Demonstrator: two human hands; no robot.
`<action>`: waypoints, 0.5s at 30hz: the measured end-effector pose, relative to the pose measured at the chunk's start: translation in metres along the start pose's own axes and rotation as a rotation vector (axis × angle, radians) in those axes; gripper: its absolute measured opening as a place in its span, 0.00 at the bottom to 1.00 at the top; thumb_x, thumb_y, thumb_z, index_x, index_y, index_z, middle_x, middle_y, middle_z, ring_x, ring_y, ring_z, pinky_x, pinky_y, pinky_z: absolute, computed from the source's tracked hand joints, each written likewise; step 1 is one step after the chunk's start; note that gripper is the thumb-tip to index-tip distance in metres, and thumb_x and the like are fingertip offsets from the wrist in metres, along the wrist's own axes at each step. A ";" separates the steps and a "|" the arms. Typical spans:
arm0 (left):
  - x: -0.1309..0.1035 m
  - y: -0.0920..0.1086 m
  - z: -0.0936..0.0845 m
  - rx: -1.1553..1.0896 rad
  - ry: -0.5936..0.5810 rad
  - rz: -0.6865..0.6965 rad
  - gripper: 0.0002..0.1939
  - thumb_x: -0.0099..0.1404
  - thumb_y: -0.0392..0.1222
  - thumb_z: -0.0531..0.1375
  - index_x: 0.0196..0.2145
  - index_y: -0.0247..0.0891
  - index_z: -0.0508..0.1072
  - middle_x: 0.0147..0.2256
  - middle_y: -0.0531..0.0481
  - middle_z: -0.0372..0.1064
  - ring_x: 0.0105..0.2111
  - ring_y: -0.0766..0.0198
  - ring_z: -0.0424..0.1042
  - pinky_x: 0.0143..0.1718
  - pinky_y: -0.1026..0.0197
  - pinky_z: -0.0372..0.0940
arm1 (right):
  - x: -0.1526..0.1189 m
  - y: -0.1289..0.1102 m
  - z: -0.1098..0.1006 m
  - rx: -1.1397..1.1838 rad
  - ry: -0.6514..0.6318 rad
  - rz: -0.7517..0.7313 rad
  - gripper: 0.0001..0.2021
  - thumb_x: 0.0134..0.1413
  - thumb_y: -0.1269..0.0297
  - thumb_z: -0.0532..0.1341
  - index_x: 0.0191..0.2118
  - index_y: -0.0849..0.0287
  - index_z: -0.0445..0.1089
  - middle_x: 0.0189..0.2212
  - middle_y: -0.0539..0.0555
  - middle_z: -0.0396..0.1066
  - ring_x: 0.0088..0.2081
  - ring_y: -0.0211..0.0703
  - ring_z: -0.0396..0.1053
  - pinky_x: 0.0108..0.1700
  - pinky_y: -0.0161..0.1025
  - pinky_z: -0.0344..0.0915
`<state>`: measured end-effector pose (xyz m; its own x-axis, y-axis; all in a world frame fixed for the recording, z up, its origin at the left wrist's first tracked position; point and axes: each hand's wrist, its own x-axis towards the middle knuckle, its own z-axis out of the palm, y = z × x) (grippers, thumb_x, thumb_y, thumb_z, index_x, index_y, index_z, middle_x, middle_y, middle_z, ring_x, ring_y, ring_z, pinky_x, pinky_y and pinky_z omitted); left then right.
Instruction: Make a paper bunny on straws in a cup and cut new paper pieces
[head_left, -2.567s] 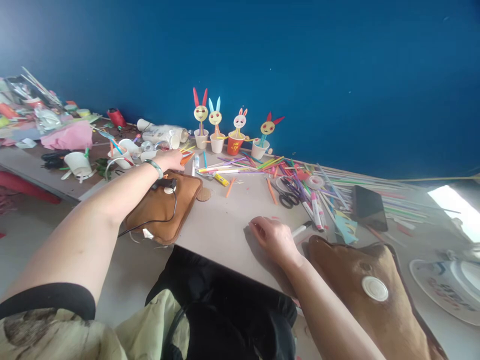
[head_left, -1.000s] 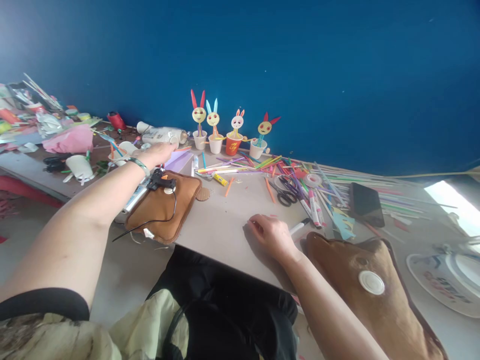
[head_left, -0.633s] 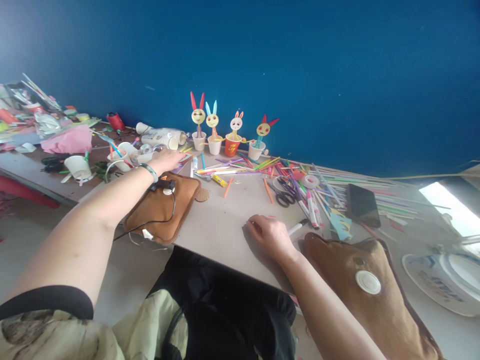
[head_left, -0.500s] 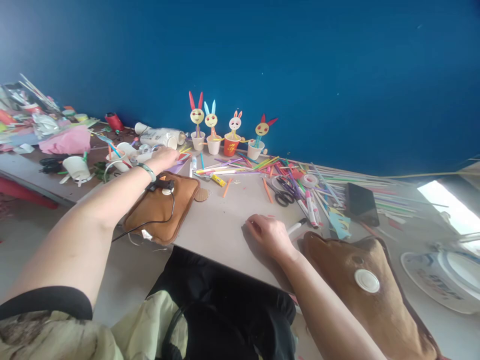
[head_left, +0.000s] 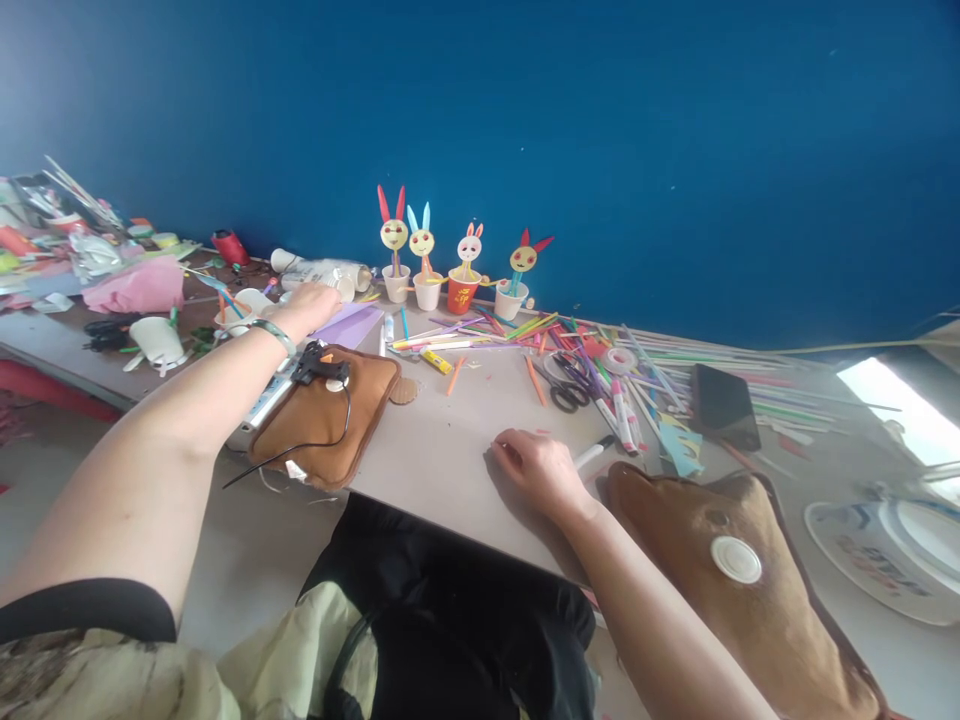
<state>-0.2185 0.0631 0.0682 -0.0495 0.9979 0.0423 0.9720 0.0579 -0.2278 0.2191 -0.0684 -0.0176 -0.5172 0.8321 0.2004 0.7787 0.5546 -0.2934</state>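
Purple sheets [head_left: 352, 325]: at upper left of centre, being partly overlapped by the left hand [head_left: 313, 303]; whether they are being gripped or merely brushed cannot be told.
Left hand: being reached across the cushion side of the surface [head_left: 442, 450], fingertips being hidden; its opening cannot be told.
Right hand [head_left: 544, 470]: being rested just right of centre, fingers being curled loosely into a narrow shape; whether anything small is being enclosed cannot be told.
Tan cushion [head_left: 352, 405]: being overlaid by a black clip-like plug [head_left: 322, 370] and a dark cable [head_left: 322, 438], left of centre.
Rabbit figures: four being lined up along the blue wall [head_left: 637, 150], one being held in a red cup [head_left: 463, 295], the others in white cups.
Coloured sticks [head_left: 450, 340]: being strewn below the cups, near a yellow tube [head_left: 435, 361].
Scissors [head_left: 566, 397]: being left among markers [head_left: 622, 415], right of centre; a phone [head_left: 725, 408] is being kept farther right.
Cable risk: the cable or plug might be snagged if the left forearm were being drawn back low.
Paper risk: the sheets might be creased if being pressed or tugged unevenly; nearby cups and sticks might be knocked by a wide sweep.
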 end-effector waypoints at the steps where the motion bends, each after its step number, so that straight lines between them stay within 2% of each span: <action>1: 0.000 0.000 0.001 0.002 0.001 0.006 0.20 0.71 0.45 0.54 0.41 0.24 0.78 0.41 0.29 0.75 0.44 0.49 0.72 0.47 0.54 0.60 | 0.000 0.000 0.000 -0.001 0.000 0.000 0.13 0.64 0.64 0.53 0.35 0.57 0.75 0.26 0.53 0.76 0.29 0.41 0.71 0.33 0.37 0.55; 8: -0.005 0.005 0.000 0.022 -0.014 0.075 0.20 0.72 0.41 0.52 0.44 0.22 0.78 0.42 0.29 0.75 0.47 0.48 0.72 0.49 0.53 0.60 | 0.001 0.000 0.000 -0.014 -0.007 0.005 0.13 0.64 0.64 0.53 0.34 0.57 0.75 0.27 0.53 0.76 0.29 0.42 0.71 0.33 0.37 0.55; 11: -0.008 0.008 -0.005 0.024 -0.030 0.102 0.20 0.72 0.43 0.52 0.44 0.24 0.78 0.41 0.29 0.76 0.45 0.48 0.72 0.47 0.53 0.60 | 0.001 0.000 0.000 -0.016 -0.017 0.008 0.13 0.64 0.65 0.53 0.34 0.57 0.75 0.27 0.53 0.76 0.29 0.41 0.72 0.35 0.37 0.56; 15: -0.010 0.005 -0.004 0.003 -0.027 0.148 0.20 0.72 0.45 0.52 0.52 0.30 0.76 0.44 0.32 0.76 0.45 0.51 0.72 0.45 0.56 0.60 | 0.000 0.000 -0.001 -0.015 -0.024 0.009 0.13 0.63 0.64 0.53 0.35 0.57 0.75 0.27 0.53 0.76 0.29 0.41 0.71 0.33 0.36 0.55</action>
<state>-0.2125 0.0532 0.0705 0.0881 0.9960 -0.0178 0.9684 -0.0898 -0.2328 0.2194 -0.0684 -0.0167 -0.5186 0.8368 0.1758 0.7881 0.5475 -0.2812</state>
